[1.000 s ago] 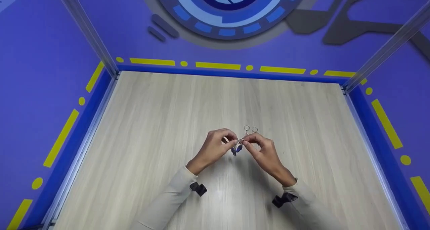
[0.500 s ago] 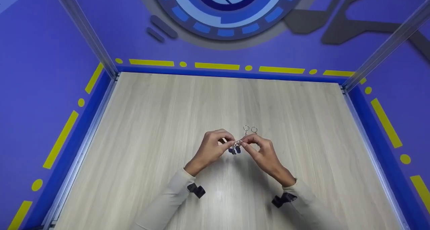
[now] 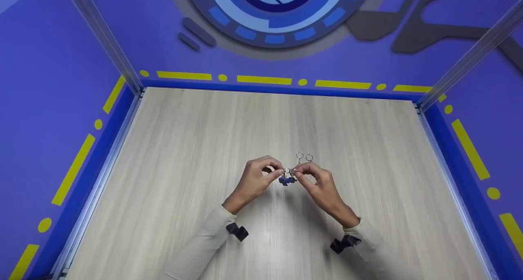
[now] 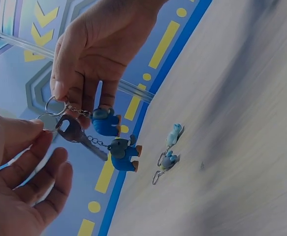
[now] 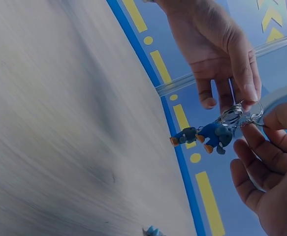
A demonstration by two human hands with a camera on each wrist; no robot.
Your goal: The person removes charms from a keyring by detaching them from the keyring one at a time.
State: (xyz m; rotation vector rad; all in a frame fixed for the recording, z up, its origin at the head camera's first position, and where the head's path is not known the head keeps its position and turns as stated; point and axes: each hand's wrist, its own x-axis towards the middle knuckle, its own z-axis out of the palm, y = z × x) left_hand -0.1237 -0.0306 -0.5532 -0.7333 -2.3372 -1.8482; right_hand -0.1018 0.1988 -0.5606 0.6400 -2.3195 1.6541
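Note:
In the left wrist view my left hand (image 4: 20, 172) pinches a thin metal key ring (image 4: 51, 130) between thumb and index finger. Opposite it, my right hand (image 4: 96, 54) holds another split ring (image 4: 55, 106) at its fingertips. The rings overlap closely. A metal key (image 4: 70, 129) hangs at them, blade angled downward. Two blue elephant keychains dangle on short chains: one elephant (image 4: 105, 121) by my right fingers, the other elephant (image 4: 125, 153) beside the key blade. The head view shows both hands close together above the table, the blue figures (image 3: 287, 181) hanging between them.
Two more keychains lie on the wooden table (image 3: 204, 141) beyond my right hand: a light-blue figure (image 4: 173, 134) and a blue-grey figure (image 4: 168, 160). Their rings show past my fingers, one ring (image 3: 300, 155) left of the other. Blue walls (image 3: 261, 63) enclose the table.
My left hand has drawn slightly left, widening the small gap to my right hand, which stays almost in place. The hanging elephants have swung and turned between the hands.

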